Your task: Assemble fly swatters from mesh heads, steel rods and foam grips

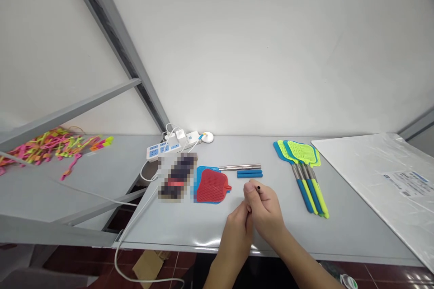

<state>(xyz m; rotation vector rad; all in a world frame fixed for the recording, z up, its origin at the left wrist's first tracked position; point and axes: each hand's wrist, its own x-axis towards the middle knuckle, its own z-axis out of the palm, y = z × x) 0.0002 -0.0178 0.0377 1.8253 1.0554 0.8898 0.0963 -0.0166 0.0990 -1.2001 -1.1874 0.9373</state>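
Observation:
My right hand (267, 213) is closed round a thin rod with a dark, round end (259, 188), which pokes out above the fist. Just below and to its left, my left hand (237, 228) is closed too and touches the right; whatever lies inside its fingers is hidden. Beyond the hands, two blue handle grips (250, 174) lie side by side, with thin metal rods (240, 167) behind them. A red fly swatter head (212, 186) rests on blue ones (200, 175) to the left. At the right is a pile of fly swatters (307, 176) with blue and yellow-green heads and grips.
A blurred dark object (178, 176) lies left of the swatter heads, near a white power strip (164, 149) with plugs and a cable. A large white wrapped panel (376, 176) covers the table's right side. Colourful tangled pieces (44, 146) lie on the far-left surface.

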